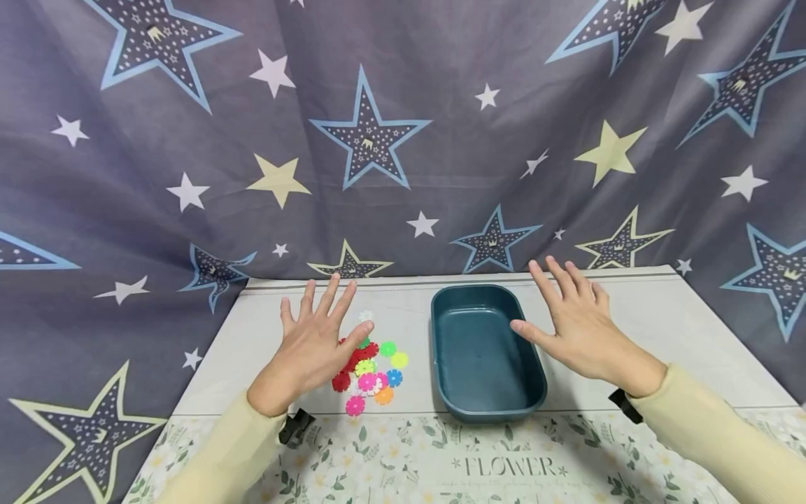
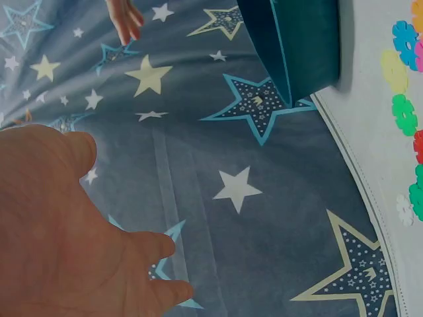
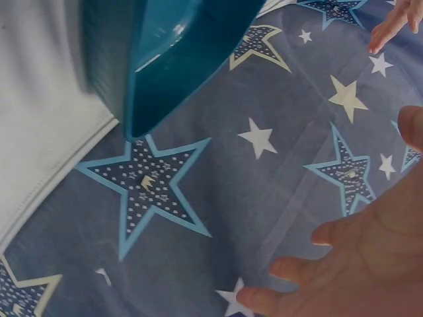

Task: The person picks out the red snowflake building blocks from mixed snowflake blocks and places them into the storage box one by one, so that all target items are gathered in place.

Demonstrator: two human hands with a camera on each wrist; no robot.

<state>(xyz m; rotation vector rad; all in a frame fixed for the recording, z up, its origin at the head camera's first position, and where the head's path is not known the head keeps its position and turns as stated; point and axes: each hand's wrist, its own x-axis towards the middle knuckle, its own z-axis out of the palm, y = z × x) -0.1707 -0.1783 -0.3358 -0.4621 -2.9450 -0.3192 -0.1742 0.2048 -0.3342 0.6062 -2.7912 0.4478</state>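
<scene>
Discs [image 1: 368, 382], notched and many-coloured, lie loosely piled. The tub [image 1: 481, 357], teal and oblong, stands upright near them

- Left sleeve [image 1: 217, 458]: long, plain, pale cream-yellow cloth, softly shaded, narrowing to a cuff at the wrist.
- Right sleeve [image 1: 711, 427], well to the right of the left sleeve: the same cream-yellow, likewise long and unpatterned.
- Left wrist fitting [image 1: 296, 427], at the left sleeve's cuff, on the thumb side: black, small and blocky, with angular edges.
- Right wrist fitting [image 1: 626, 405], well to the right of the left sleeve: black, compact, partly hidden.
- Left grip [image 1: 308, 350], just beyond the left sleeve's cuff: bare, slim-fingered, with rounded tips.
- Right grip [image 1: 582, 332], well to the right of the left sleeve: bare, similarly slim-fingered.
</scene>
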